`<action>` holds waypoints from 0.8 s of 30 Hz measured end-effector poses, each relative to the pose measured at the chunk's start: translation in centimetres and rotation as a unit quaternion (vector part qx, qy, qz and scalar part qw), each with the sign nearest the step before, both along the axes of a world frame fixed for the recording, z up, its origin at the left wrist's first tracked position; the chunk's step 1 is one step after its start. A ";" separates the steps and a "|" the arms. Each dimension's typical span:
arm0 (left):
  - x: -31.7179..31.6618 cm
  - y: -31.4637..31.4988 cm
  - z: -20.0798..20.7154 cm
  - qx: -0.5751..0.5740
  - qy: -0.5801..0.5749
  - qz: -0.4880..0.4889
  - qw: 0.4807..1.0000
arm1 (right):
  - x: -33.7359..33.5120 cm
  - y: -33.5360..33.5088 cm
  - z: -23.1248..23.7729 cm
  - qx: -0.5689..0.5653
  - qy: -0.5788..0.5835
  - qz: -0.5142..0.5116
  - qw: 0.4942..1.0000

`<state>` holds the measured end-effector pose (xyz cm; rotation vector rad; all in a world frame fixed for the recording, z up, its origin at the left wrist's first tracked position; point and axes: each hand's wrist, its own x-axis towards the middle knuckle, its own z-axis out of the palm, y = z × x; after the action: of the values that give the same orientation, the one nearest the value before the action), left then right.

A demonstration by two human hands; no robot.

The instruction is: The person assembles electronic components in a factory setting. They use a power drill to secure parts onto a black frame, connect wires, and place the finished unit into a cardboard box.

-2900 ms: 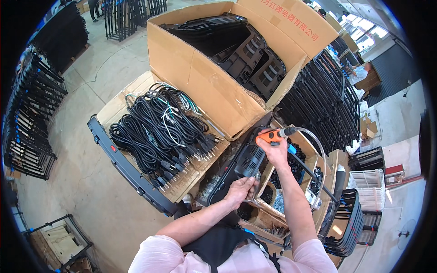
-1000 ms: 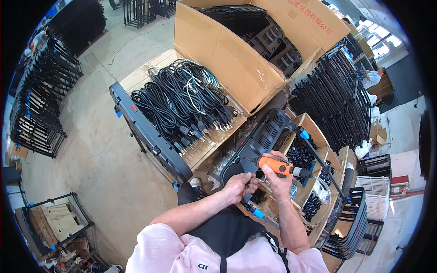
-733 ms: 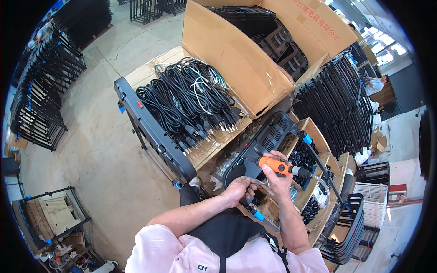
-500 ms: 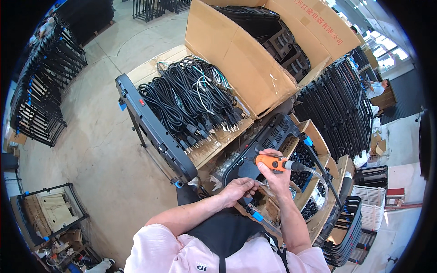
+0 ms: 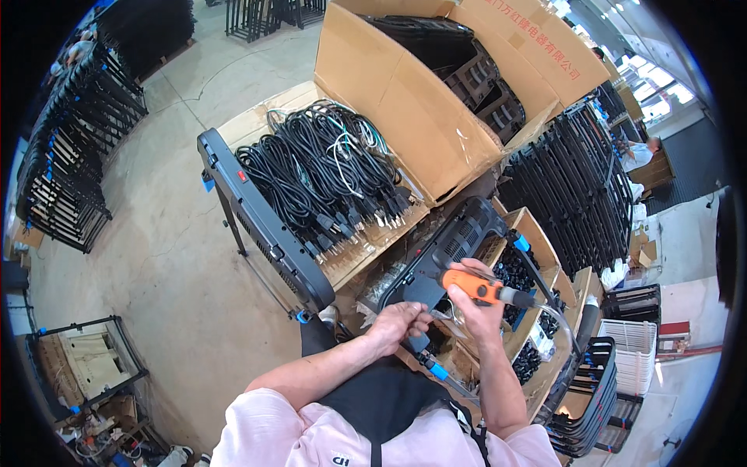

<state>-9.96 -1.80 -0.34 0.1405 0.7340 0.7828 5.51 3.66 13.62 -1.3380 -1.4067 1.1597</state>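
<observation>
My right hand (image 5: 478, 315) is wrapped round an orange power screwdriver (image 5: 472, 286), whose black rear end joins a clear hose (image 5: 562, 323). The tool's front end points left over a black plastic housing (image 5: 420, 272) on a black tube frame with blue clips (image 5: 438, 370). Close to the housing's near end, my left hand (image 5: 397, 327) has its fingers pinched together; whatever sits between them is too small to make out. A second black housing (image 5: 264, 218) with a red switch stands to the left.
Bundled black power cords (image 5: 323, 171) lie on cardboard beside an open carton (image 5: 405, 101) of black parts. Wooden bins (image 5: 537, 241) with small black pieces stand right of the frame. Black frames (image 5: 572, 194) are stacked behind them, and a person (image 5: 640, 154) is at the far right.
The screwdriver and my right hand have shifted slightly right and down, with the tool tilted more. My left hand has drawn a little to the left, its fingers still pinched.
</observation>
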 end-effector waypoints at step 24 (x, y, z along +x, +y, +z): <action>0.7 0.6 -0.1 -0.123 -0.182 0.168 0.961 | 1.3 -5.4 0.3 -0.016 0.068 -0.023 0.997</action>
<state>-9.29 -1.21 -0.47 -0.3563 0.5014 0.9983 6.79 -1.75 13.92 -1.2816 -1.2585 1.2240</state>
